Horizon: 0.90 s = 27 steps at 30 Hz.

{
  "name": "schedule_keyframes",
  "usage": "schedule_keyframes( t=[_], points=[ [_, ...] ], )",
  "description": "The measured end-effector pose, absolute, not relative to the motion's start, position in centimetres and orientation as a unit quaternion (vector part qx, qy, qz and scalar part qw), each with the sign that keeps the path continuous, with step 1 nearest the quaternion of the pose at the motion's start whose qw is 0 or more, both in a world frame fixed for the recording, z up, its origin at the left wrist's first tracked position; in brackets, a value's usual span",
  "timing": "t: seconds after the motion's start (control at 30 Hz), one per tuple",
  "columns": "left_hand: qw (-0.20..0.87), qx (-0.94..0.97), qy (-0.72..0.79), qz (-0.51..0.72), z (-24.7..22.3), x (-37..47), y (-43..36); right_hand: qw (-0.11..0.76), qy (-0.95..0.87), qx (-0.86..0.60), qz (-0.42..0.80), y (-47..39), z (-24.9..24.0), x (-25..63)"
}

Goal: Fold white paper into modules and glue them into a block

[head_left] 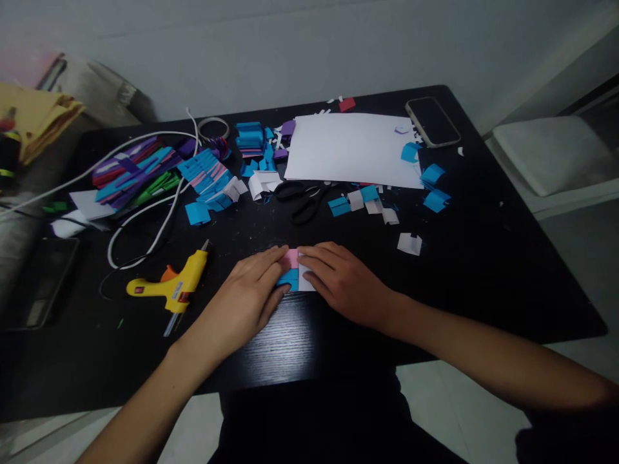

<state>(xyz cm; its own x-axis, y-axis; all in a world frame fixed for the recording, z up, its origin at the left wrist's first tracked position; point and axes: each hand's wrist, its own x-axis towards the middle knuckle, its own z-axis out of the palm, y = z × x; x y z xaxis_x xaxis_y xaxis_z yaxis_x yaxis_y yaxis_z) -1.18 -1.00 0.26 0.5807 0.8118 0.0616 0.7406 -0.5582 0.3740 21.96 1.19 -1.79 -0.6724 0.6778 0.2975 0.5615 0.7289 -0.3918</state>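
Observation:
Small folded paper pieces lie side by side on the black table in front of me: a pink piece (291, 258), a blue piece (290, 278) and a white piece (304, 281). My left hand (251, 287) grips their left side, fingertips at the pink edge and thumb by the blue one. From the right, my right hand (345, 280) presses its closed fingers over the white piece and holds it down. The fingers of both hands cover part of the paper. Left of my left hand lies a yellow glue gun (176, 283) with an orange trigger.
Black-handled scissors (307, 200) lie beyond my hands, among folded blue and white pieces. Behind them are white paper sheets (355, 148) and a phone (432, 121). Coloured paper bundles (138, 171) and a looping white cable (162, 241) occupy the left. A dark device (41, 280) sits at the left edge.

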Motion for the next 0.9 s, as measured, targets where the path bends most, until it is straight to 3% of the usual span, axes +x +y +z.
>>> schedule_keyframes(
  t=[0.27, 0.47, 0.73, 0.9],
  points=[
    [0.096, 0.827, 0.536, 0.142, 3.8, -7.5, -1.1, 0.193, -0.907, -0.344, 0.15, 0.9, -1.2, 22.0],
    [0.005, 0.809, 0.588, 0.003, 2.3, -16.2, -1.0, 0.163, -0.914, -0.338, 0.152, 0.4, -0.8, 21.6],
    [0.038, 0.821, 0.566, 0.065, 1.7, -16.2, -1.2, 0.178, -0.917, -0.325, 0.15, -0.1, -1.1, 21.7],
    [0.124, 0.816, 0.553, 0.108, 2.9, -14.4, -1.0, 0.2, -0.916, -0.305, 0.164, -0.1, -0.9, 22.0]
  ],
)
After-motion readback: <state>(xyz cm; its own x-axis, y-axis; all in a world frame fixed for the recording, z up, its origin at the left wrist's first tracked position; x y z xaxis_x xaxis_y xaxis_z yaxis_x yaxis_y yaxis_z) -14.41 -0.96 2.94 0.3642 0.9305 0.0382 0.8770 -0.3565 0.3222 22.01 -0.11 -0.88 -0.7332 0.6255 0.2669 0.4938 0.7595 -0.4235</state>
